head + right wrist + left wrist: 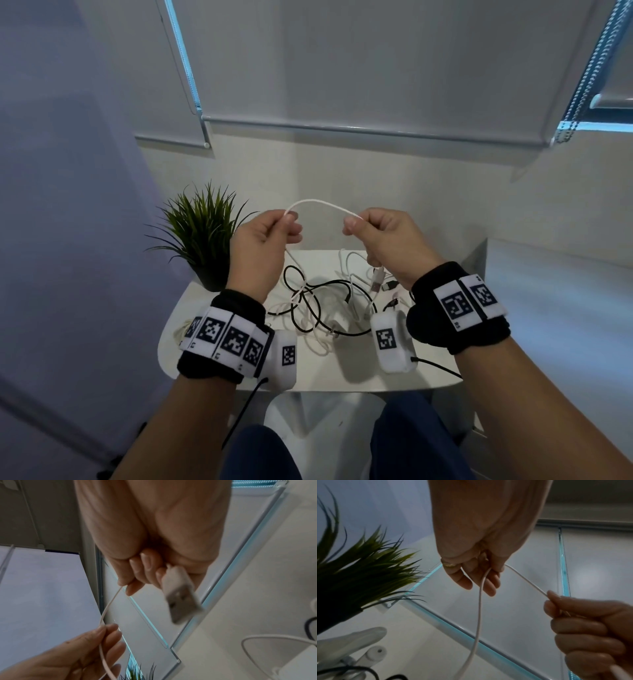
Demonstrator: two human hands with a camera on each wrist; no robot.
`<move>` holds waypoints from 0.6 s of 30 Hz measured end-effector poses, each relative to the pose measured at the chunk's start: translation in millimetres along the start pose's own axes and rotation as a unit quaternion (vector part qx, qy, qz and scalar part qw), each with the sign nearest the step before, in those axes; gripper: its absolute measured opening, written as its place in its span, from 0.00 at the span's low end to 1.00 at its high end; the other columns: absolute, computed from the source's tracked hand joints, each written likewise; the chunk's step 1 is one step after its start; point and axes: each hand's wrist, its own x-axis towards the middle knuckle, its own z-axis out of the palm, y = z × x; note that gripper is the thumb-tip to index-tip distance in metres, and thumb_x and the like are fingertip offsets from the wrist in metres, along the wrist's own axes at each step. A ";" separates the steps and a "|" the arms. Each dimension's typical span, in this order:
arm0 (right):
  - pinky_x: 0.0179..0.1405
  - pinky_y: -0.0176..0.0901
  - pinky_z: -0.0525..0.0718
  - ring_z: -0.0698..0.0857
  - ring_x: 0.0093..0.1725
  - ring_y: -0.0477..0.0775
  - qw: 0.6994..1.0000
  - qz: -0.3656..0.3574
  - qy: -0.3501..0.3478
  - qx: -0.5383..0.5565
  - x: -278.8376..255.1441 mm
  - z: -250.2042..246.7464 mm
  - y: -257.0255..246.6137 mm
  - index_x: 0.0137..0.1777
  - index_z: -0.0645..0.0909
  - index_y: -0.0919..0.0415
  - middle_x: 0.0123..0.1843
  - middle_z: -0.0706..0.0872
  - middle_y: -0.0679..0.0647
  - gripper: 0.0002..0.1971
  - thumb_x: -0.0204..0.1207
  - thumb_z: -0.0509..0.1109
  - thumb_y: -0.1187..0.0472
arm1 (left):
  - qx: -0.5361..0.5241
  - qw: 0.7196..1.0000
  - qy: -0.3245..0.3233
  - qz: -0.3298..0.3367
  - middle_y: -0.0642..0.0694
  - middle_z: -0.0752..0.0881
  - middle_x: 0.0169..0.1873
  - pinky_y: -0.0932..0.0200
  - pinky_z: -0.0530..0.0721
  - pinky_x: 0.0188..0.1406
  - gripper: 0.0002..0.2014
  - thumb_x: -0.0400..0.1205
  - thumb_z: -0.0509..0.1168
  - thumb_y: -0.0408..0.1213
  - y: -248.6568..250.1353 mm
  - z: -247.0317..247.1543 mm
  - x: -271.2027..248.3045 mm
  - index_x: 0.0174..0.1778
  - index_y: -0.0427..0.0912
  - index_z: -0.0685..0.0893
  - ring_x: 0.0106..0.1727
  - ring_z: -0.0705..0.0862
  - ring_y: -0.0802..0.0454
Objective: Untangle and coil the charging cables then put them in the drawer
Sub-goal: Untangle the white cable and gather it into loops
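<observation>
Left hand and right hand, at mid-frame, each pinch the thin white charging cable, which arches between them. Its white USB plug hangs below the right fist; the rest probably trails down-left into the tangled black and white cables on the white table.

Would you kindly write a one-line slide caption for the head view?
Both hands, left hand and right hand, pinch a white cable above tangled cables beside a potted plant.
</observation>
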 end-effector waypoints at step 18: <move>0.42 0.38 0.84 0.89 0.45 0.52 0.965 -0.034 0.056 0.252 0.1 -11.5 -16.6 0.61 0.79 0.61 0.57 0.87 0.56 0.11 0.86 0.55 0.63 | 0.202 0.933 -0.296 -0.036 0.52 0.86 0.34 0.59 0.79 0.35 0.08 0.84 0.62 0.36 -11.9 19.6 -23.7 0.52 0.53 0.84 0.26 0.77 0.63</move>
